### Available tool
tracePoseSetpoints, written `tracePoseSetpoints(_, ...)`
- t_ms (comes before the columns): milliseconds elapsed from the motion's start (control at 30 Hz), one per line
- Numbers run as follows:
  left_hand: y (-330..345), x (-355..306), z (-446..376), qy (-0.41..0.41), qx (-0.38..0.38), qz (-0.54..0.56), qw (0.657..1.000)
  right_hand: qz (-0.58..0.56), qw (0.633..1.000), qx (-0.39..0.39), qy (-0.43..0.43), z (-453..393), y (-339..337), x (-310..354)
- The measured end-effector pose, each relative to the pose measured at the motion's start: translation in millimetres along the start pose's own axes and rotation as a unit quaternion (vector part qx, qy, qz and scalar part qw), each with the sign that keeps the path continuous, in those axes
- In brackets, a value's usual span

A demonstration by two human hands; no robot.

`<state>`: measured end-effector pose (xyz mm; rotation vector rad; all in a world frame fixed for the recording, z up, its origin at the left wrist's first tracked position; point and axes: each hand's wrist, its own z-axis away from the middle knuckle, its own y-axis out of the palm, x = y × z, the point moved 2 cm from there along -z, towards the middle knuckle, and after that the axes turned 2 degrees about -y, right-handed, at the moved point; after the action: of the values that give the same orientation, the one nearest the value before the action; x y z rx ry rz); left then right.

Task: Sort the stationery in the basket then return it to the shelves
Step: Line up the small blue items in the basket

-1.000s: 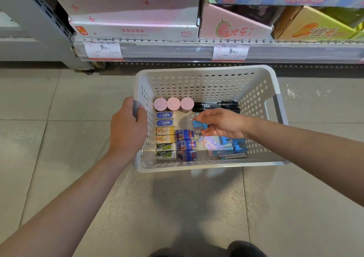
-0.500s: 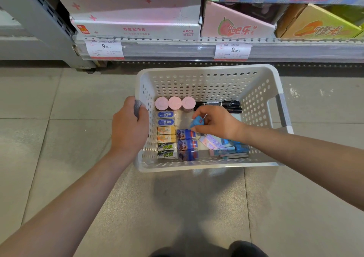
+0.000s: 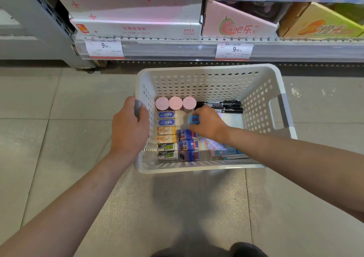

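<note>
The white perforated basket [image 3: 208, 79] stands on the tiled floor [image 3: 59, 138], just in front of the lowest shelf [image 3: 197, 47], and I take it as the landmark. The sorting seems far along, in my judgement. Inside the basket, against its left wall, boxed erasers [image 3: 167, 134] lie in one neat column, grouped by colour: blue, then orange, then green. Just right of that column there is a shorter column of purple-blue erasers [image 3: 187, 144]. At the far side of the basket three pink round caps [image 3: 175, 103] stand in a row, and two black markers [image 3: 222, 107] lie next to them. Near the front right corner some flat pastel packets [image 3: 220, 150] are in a loose pile, not yet ordered. Nothing looks returned to the shelf yet, so that whole part is left.

The left hand [image 3: 130, 126] is curled around the grey handle [image 3: 137, 107] on the left rim of the basket and holds it steady, the forearm coming from below left. The right hand [image 3: 208, 122] reaches over the front rim into the middle of the basket and pinches a small blue sharpener-like piece [image 3: 194, 119] between thumb and fingers, above the purple-blue column; what it is exactly I cannot tell.
</note>
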<state>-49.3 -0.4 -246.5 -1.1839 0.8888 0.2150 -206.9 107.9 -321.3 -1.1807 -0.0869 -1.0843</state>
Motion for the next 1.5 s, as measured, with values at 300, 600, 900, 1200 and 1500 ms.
tracePoseSetpoints(300,-0.1,1.4,-0.3,0.008,-0.002,0.005,1.0,0.116,0.991,-0.024,-0.061,-5.9,13.1,5.6)
tracePoseSetpoints(600,-1.3,-1.9,1.1,0.016,-0.007,0.006,1.0,0.137,0.985,-0.012,-0.103,-4.6,10.5,8.9)
tracePoseSetpoints(900,-0.5,0.6,-0.4,0.01,-0.002,0.005,1.0,0.227,0.972,0.042,-0.039,10.5,-39.5,-20.8)
tracePoseSetpoints(1200,0.9,0.5,-0.5,0.005,0.0,-0.002,1.0,0.368,0.898,0.24,-0.005,29.4,-29.9,-43.5)
tracePoseSetpoints(1500,0.5,1.5,-0.2,0.007,0.003,0.003,1.0,-0.179,0.958,0.222,0.016,32.6,-49.4,-17.3)
